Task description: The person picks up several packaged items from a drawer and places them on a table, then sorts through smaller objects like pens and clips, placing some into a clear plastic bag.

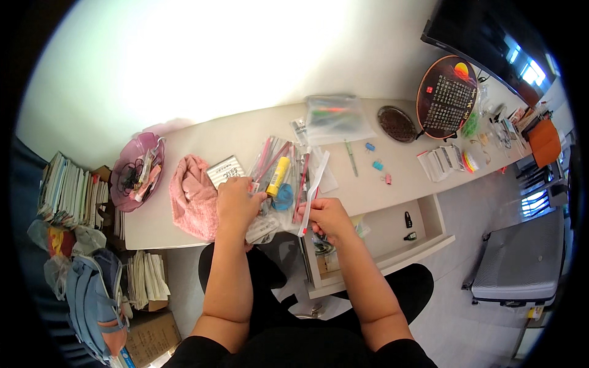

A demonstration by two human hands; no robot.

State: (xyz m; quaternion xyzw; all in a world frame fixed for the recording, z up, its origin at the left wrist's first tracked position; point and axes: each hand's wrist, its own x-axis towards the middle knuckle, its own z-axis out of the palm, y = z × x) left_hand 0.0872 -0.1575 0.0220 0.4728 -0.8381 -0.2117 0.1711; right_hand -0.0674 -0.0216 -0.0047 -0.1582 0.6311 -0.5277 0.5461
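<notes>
My right hand [329, 218] pinches the white zip edge of a clear zip pouch [315, 191] near the desk's front edge. Beside the pouch, my left hand [237, 203] is closed, with its thumb by a small red-and-white piece; what it grips is unclear. A yellow glue stick [278, 176] lies tilted just right of my left thumb. Below it rests a round blue translucent thing [283, 197], perhaps a tape roll. Several pens [268, 154] lie behind them under clear plastic. Left of that hand are a pink fluffy cloth [190, 197] and a white striped pad [225, 171].
A pink bowl [136, 175] with cables stands at the left. Toward the back lie a frosted pouch [339, 119] and an oval dark tray [397, 124]. Binder clips [378, 165] and a green pen [351, 158] sit right of centre. An open drawer [392, 236] juts out below.
</notes>
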